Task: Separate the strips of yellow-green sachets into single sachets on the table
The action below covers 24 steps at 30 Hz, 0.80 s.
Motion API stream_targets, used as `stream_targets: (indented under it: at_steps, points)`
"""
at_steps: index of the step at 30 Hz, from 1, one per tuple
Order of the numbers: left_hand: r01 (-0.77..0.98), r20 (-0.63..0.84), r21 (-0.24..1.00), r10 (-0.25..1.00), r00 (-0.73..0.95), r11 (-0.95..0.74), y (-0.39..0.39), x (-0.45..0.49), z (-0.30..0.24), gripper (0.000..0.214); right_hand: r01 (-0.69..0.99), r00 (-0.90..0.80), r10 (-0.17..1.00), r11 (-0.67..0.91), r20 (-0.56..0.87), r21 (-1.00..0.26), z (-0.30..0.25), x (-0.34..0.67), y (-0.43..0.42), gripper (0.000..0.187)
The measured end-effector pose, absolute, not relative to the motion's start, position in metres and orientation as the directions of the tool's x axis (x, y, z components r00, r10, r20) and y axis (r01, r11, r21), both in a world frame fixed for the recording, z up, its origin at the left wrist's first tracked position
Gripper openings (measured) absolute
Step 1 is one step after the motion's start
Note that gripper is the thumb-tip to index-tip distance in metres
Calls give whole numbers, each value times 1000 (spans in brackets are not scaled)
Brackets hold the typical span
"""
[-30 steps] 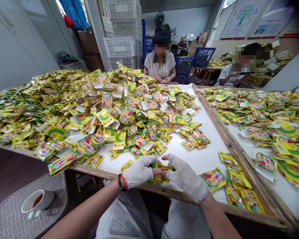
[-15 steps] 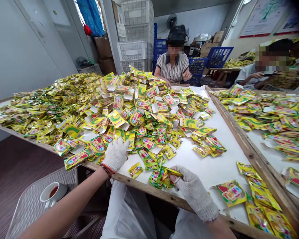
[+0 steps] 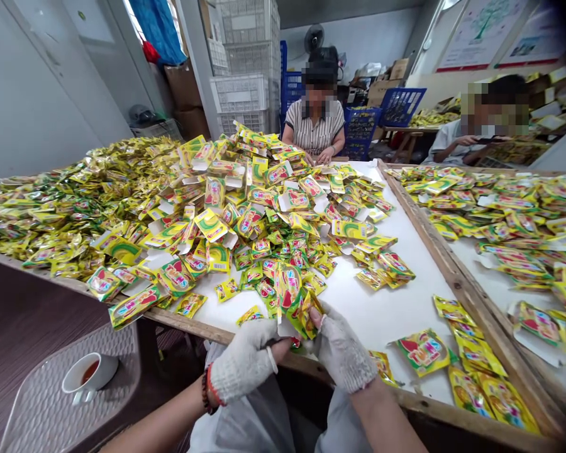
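Observation:
My left hand [image 3: 243, 360], in a fingertip-cut white knit glove, is closed on a small yellow printed carton [image 3: 287, 284] with a white open end flap. Close beside it, my right hand [image 3: 343, 347], gloved the same way, pinches a few yellow and green candy sachets [image 3: 307, 314] against the carton's near end. Whether the sachets are inside the carton I cannot tell. Both hands are over the table's front wooden edge. Behind them rises a heap of flat open cartons [image 3: 212, 225] with loose sachets [image 3: 268, 267] at its foot.
More sachets are piled at the left [image 3: 99, 189]. A row of sachets [image 3: 476, 352] lies by the wooden divider [image 3: 434, 264] at right. A cup of brown drink [image 3: 92, 374] stands on a grey stool [image 3: 42, 390]. Two people sit across the tables.
My left hand has come from the heap towards my right hand, now with a carton in it. My right hand has lifted the sachets to the carton. The view has shifted slightly.

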<state>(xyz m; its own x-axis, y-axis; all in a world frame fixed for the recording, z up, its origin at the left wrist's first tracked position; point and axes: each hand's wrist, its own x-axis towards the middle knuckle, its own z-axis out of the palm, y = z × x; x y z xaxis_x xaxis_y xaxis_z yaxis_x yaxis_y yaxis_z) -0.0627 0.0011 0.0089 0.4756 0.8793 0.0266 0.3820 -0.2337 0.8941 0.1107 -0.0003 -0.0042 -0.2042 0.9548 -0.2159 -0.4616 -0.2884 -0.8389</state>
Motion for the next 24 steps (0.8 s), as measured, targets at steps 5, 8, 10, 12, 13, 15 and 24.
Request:
stream_targets:
  at_steps: [5, 8, 10, 12, 13, 15, 24]
  points:
    - [623, 156, 558, 807, 569, -547, 1, -82, 48, 21, -306, -314, 921, -327, -230, -894, -4, 141, 2, 46]
    - [651, 245, 290, 712, 658, -701, 7, -77, 67, 50, -201, -464, 856, -350, -226, -915, 4, 151, -1, 37]
    - [591, 171, 134, 606, 777, -796, 12, -67, 67, 79, -155, -536, 815, -352, -220, -923, 10, 153, -4, 36]
    - [535, 88, 87, 542, 836, -840, 18, -58, 58, 86, -92, -524, 823, -311, -219, -946, 12, 153, -6, 35]
    - [545, 69, 94, 551, 831, -833, 21, -55, 51, 85, -54, -479, 850, -277, -218, -959, 12, 153, -6, 35]
    - [649, 56, 111, 657, 752, -753, 27, -52, 37, 80, 12, -292, 937, -198, -193, -980, 8, 154, -8, 34]
    - [888, 73, 128, 898, 435, -441, 25, -47, 5, 69, 353, 191, 979, -134, -69, -926, -11, 145, -21, 30]
